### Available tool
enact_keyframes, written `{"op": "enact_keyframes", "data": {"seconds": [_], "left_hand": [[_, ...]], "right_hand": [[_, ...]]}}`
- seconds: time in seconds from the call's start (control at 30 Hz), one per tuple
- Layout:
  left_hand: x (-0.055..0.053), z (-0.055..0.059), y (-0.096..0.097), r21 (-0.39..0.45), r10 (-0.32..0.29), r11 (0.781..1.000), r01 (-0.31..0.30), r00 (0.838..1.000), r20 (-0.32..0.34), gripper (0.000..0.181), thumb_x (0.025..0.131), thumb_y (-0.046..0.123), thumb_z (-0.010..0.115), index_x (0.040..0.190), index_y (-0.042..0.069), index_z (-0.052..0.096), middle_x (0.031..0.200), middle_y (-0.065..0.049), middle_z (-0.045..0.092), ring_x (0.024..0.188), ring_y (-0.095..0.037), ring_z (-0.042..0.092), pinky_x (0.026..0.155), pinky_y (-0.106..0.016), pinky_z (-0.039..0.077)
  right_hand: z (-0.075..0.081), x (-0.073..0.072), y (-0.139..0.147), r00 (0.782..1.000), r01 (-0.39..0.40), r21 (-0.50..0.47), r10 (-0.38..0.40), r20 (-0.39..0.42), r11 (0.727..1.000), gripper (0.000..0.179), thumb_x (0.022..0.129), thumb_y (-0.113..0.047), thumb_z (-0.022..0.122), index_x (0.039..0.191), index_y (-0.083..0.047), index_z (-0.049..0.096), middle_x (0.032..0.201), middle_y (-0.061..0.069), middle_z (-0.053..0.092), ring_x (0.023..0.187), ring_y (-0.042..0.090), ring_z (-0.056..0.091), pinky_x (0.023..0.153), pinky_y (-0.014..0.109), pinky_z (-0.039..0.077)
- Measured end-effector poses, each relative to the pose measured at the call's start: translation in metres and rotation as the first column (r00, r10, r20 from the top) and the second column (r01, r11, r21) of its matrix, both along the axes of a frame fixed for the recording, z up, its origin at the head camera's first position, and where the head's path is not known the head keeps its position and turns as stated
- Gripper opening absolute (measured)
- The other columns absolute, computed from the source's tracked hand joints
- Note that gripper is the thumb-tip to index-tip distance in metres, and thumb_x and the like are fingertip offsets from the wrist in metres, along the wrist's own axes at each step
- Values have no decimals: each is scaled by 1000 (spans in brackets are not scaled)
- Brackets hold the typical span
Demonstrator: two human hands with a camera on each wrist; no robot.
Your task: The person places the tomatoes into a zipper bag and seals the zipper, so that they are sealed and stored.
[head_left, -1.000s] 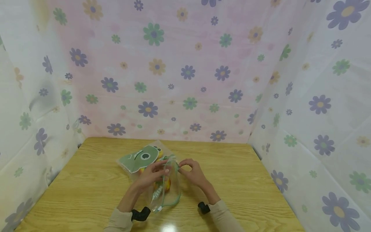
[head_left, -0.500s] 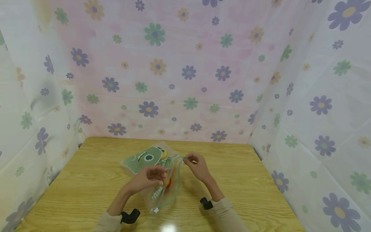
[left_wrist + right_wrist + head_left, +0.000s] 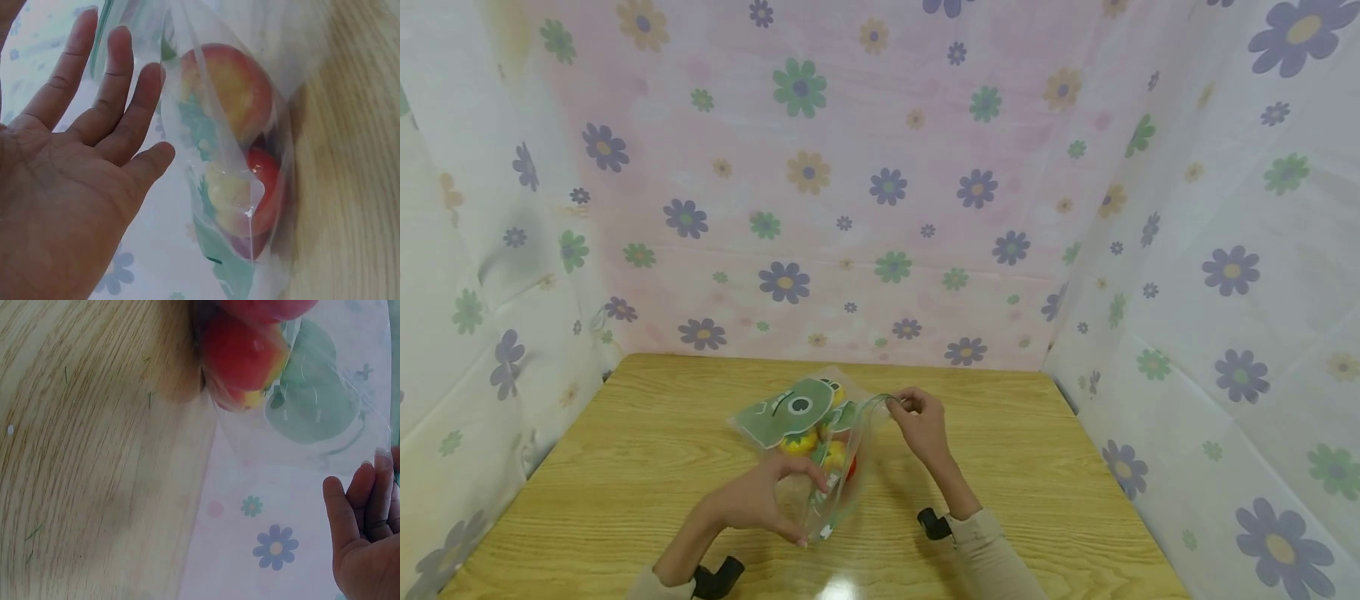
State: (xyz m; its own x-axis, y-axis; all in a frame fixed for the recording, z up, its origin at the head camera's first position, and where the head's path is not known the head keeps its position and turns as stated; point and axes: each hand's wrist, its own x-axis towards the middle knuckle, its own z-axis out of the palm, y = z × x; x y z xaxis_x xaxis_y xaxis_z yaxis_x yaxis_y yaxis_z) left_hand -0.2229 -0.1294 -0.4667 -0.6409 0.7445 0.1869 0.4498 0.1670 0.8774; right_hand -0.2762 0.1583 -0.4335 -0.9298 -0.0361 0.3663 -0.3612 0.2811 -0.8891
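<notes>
A clear zip bag [image 3: 801,414] printed with a green cartoon face lies tilted on the table, mouth toward me. Inside are several red and yellow round fruits [image 3: 228,94], apple-like; red ones [image 3: 247,353] show through the plastic in the right wrist view. My right hand [image 3: 922,425] pinches the far end of the bag's green zip edge and keeps it raised. At the near end, my left hand [image 3: 756,498] spreads thumb and fingers about the bag's mouth, beside the white slider [image 3: 826,531]. Its fingers [image 3: 112,81] look loosely straight in the left wrist view; contact with the plastic is unclear.
The wooden table [image 3: 1000,467] extends around the bag on both sides. Flower-patterned cloth [image 3: 865,167] hangs behind it and along the left and right. Black wrist mounts [image 3: 718,577] sit at both cuffs.
My left hand has left the bag's middle and moved down and left toward the slider end, fingers spreading. The right hand has drawn the zip's far end up and right, shifting the bag slightly right.
</notes>
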Motion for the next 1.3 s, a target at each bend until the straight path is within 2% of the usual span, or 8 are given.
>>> {"op": "enact_keyframes", "data": {"seconds": [0.13, 0.23, 0.4, 0.67, 0.77, 0.9, 1.07, 1.3], "left_hand": [[6, -8, 5, -25, 24, 999, -24, 999, -23, 54, 70, 18, 96, 115, 18, 66, 125, 1, 64, 124, -16, 53, 111, -57, 39], [9, -15, 11, -27, 62, 998, -63, 997, -37, 54, 70, 19, 95, 114, 19, 64, 121, 3, 63, 122, -16, 53, 110, -55, 41], [8, -21, 16, 4, 139, 990, -140, 985, -97, 38, 83, 22, 86, 115, 21, 65, 118, 6, 65, 121, -16, 55, 108, -53, 45], [-1, -20, 8, 154, 289, 951, -268, 948, -133, 9, 96, 19, 72, 103, 18, 78, 116, -5, 72, 119, -24, 62, 108, -35, 48], [-3, -16, 3, 233, 398, 901, -365, 910, -114, 11, 98, 14, 69, 105, 13, 77, 113, -8, 73, 116, -17, 65, 104, -25, 49], [-5, -11, -5, 380, 544, 789, -482, 836, -68, 12, 100, 1, 63, 105, 0, 73, 104, -11, 73, 100, -7, 68, 91, -16, 54], [-8, -7, -12, 500, 650, 667, -552, 759, -29, 12, 100, -7, 58, 104, -9, 69, 95, -3, 73, 89, -4, 69, 80, -15, 58], [-15, 0, -11, 601, 720, 552, -578, 694, 7, 11, 97, -12, 59, 102, -13, 68, 89, 7, 73, 80, -3, 70, 75, -17, 59]], "right_hand": [[0, -1, 1, 999, 46, 2, -46, 8, 999, 7, 94, -1, 68, 92, 5, 72, 68, 6, 65, 56, 10, 55, 50, 21, 42], [-12, -10, 4, 998, 64, -27, -64, 17, 998, 7, 94, -1, 69, 93, 4, 72, 67, 7, 65, 53, 10, 52, 48, 21, 40], [-31, -26, 12, 994, 105, -61, -104, 25, 993, 8, 95, -5, 71, 92, 1, 74, 67, 9, 66, 56, 12, 56, 45, 21, 39], [-29, -32, 27, 998, 56, -64, -56, 1, 996, 15, 98, -10, 69, 98, 4, 74, 88, 24, 69, 76, 19, 67, 69, 28, 62], [-28, -33, 35, 1000, 22, -104, -21, 8, 994, 17, 98, -9, 69, 101, 7, 73, 94, 21, 68, 83, 25, 68, 77, 32, 64], [-26, -32, 46, 1000, 14, -137, -12, 14, 990, 20, 98, -11, 70, 104, 8, 73, 97, 16, 69, 86, 21, 68, 81, 31, 64], [-19, -29, 57, 999, -35, -85, 37, 22, 996, 23, 98, -14, 70, 109, 6, 74, 103, 21, 72, 88, 9, 69, 86, 32, 62], [-9, -25, 63, 992, -129, -46, 129, 10, 991, 23, 100, -10, 66, 113, 7, 72, 112, 24, 70, 100, 15, 69, 89, 26, 59]]}}
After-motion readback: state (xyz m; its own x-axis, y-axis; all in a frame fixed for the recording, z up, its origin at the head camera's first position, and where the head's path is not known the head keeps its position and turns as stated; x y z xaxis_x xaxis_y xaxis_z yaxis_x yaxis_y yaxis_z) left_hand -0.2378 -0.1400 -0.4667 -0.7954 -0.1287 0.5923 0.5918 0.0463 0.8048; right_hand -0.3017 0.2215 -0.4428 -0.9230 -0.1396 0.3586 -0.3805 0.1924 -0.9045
